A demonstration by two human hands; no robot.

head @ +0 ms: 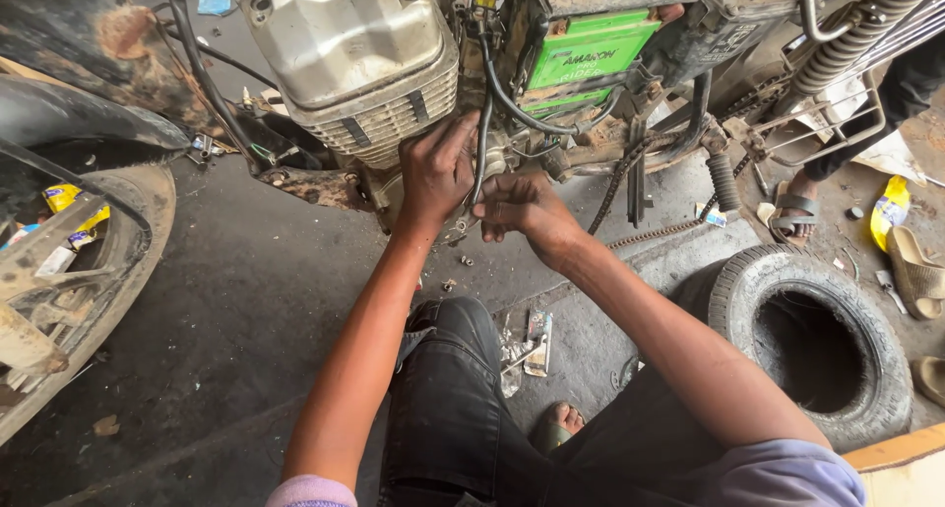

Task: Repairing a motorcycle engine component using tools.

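A motorcycle leans over in front of me, its silver engine (354,64) with cooling fins at the top middle and a green battery (591,49) to the right of it. My left hand (438,167) presses against the lower side of the engine, fingers curled beside a black cable (482,143). My right hand (522,207) is just to the right, fingers pinched on a small part at the engine's base; what it holds is hidden. A drive chain (655,233) hangs loose to the right of my hands.
A loose tyre (812,345) lies flat at the right. The front wheel (108,261) is at the left. Small bolts (463,261) and scraps lie on the dirty concrete floor. Another person's sandalled foot (792,212) stands at the right, with a stray sandal (915,271) beyond.
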